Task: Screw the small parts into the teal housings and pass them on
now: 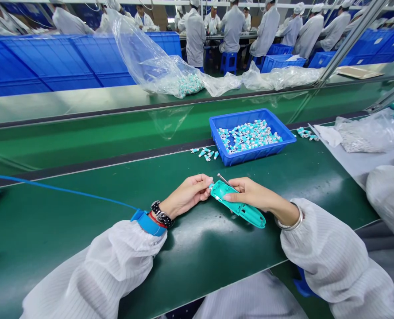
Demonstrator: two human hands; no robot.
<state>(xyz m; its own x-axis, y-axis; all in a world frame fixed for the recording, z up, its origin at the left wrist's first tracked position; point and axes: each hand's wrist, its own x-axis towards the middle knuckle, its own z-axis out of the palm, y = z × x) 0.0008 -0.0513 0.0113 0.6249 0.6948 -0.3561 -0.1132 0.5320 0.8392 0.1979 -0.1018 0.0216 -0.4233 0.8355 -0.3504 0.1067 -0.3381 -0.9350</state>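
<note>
My left hand (187, 196) and my right hand (252, 195) meet over a green conveyor belt (170, 248). Both hold a long teal plastic housing (241, 209), with my left fingertips at its near end. A small metal-shafted screwdriver (226, 180) sticks out from my right fingers, its tip hidden by them. Beyond my hands, a blue plastic tray (260, 153) holds several small teal-and-white parts (250, 136). Several more lie loose (204, 153) on the belt left of the tray.
A blue wrist strap (147, 223) trails a blue cord (67, 190) leftward. Right of the tray lie a plastic bag of parts (366, 133) and a grey mat (359, 161). A white sleeve (389, 204) intrudes at right. Beyond the belts are blue crates (57, 57) and workers in white (232, 29).
</note>
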